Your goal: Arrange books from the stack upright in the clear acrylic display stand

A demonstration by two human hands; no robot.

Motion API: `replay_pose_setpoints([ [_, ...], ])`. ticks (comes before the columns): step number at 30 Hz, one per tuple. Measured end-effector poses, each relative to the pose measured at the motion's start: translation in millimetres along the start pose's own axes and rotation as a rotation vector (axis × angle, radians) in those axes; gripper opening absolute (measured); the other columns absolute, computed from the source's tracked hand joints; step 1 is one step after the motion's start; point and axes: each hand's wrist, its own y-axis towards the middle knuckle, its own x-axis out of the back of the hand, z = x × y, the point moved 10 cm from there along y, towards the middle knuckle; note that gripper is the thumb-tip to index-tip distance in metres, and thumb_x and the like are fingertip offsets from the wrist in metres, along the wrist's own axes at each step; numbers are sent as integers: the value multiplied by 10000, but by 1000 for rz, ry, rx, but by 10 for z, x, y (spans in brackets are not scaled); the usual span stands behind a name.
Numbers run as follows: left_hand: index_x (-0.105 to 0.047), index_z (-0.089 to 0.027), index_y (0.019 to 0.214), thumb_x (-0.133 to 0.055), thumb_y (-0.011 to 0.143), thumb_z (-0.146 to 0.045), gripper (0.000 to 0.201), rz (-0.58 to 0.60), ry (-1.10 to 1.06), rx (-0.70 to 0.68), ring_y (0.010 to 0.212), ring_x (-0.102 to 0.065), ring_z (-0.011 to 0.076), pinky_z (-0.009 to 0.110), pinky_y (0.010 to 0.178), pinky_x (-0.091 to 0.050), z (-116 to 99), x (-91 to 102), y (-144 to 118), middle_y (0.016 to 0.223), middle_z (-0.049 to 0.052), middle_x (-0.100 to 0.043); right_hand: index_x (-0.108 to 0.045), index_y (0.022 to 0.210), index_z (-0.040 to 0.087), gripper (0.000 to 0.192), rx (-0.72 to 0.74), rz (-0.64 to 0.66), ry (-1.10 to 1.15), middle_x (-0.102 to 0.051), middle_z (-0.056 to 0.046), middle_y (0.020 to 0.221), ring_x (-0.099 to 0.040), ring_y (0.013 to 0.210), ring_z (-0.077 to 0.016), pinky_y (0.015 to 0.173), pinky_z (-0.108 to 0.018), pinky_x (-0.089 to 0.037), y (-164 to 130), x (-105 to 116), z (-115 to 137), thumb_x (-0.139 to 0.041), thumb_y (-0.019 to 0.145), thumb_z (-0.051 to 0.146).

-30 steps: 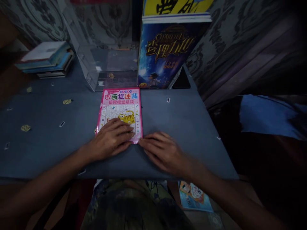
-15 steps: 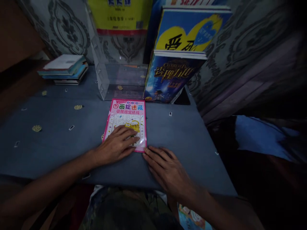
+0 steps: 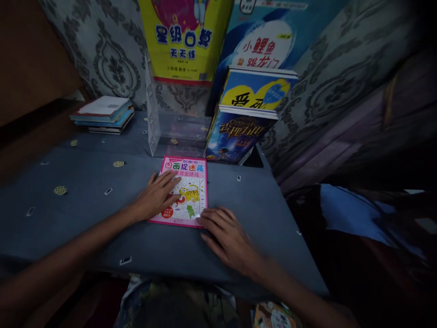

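A pink-bordered picture book (image 3: 189, 193) with a yellow striped cat on its cover lies closed on the table. Across the cover's left side rests my left hand (image 3: 155, 195), its fingers stretched out and spread. My right hand (image 3: 227, 234) lies at the lower right corner of the book, fingers extended, their tips touching the edge. Neither hand grips anything. Just behind the book stands a clear acrylic book rack (image 3: 152, 132).
In the rack stand a yellow workbook (image 3: 182, 50), a teal book (image 3: 293, 27) and a dark blue book (image 3: 235, 136). A stack of books (image 3: 102, 114) lies at the back left. The blue-grey tablecloth (image 3: 85, 223) reaches the table's right edge. Blue cloth (image 3: 348, 214) shows beyond it.
The view has tilted up, showing more of the rack's books. My left hand has slid up and left on the cover, uncovering the cat. My right hand's fingertips now reach onto the book's corner.
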Motion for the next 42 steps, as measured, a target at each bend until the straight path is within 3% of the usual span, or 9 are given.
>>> replay_pose_setpoints([
  [3,-467,-174,1475,-414,1027,-484,548,-19,33,4,1479,-365,309,628,1164,-311,-13,0,-4,1579,167,-424,-554,1397,142,489,-25,72,-36,-573,-207,1447,-507,1384,-320,1122,-606,-417,207,-150,-153,-589,969,377],
  [6,-489,-173,1460,-423,1025,-468,529,-35,59,-1,1478,-361,321,623,1155,-322,-28,-12,-10,1570,172,-435,-483,1468,119,664,-75,154,22,-463,-227,1539,-383,1477,-329,1181,-625,-316,440,-274,-342,-522,973,561],
  [11,-491,-182,1467,-431,1020,-462,530,-50,64,10,1477,-354,345,642,1145,-320,-15,-17,-6,1569,177,-434,-423,1517,141,612,-230,224,64,-402,-195,1586,-322,1511,-293,1216,-593,-242,821,-324,-749,-419,1028,509],
  [15,-484,-194,1471,-434,1015,-482,542,-22,61,29,1489,-331,348,641,1147,-312,8,-42,1,1577,165,-426,-394,1535,140,606,-338,180,-14,-351,-189,1613,-291,1524,-301,1220,-599,-212,1023,-311,-1077,-433,1023,461],
  [19,-487,-194,1470,-416,1019,-493,546,-24,64,22,1490,-323,353,640,1151,-302,10,-44,-3,1579,165,-422,-416,1518,113,596,-415,124,-41,-358,-180,1613,-309,1517,-295,1229,-562,-201,1068,-313,-1238,-449,1016,432],
  [24,-484,-180,1470,-428,1007,-528,582,-26,89,24,1481,-335,369,644,1140,-314,47,-38,21,1577,187,-417,-426,1508,95,616,-461,92,-72,-370,-186,1607,-309,1517,-280,1239,-520,-193,1041,-301,-1237,-487,999,436],
  [32,-457,-156,1478,-426,997,-570,635,-42,105,92,1483,-336,378,641,1140,-322,172,-18,134,1593,210,-381,-407,1513,70,674,-454,68,-137,-332,-224,1616,-282,1524,-330,1222,-563,-227,933,-290,-1154,-402,1014,522],
  [38,-484,-170,1461,-462,989,-549,605,-50,82,145,1499,-295,388,642,1164,-286,182,-23,133,1600,183,-380,-386,1525,66,776,-359,86,-188,-321,-253,1611,-273,1522,-365,1205,-614,-247,560,-379,-812,-450,977,611],
  [42,-523,-190,1429,-510,974,-509,556,-109,41,191,1487,-309,402,624,1176,-276,218,-9,106,1579,169,-415,-380,1540,99,781,-298,89,-204,-317,-212,1627,-259,1527,-357,1208,-596,-266,346,-419,-576,-449,972,630],
])
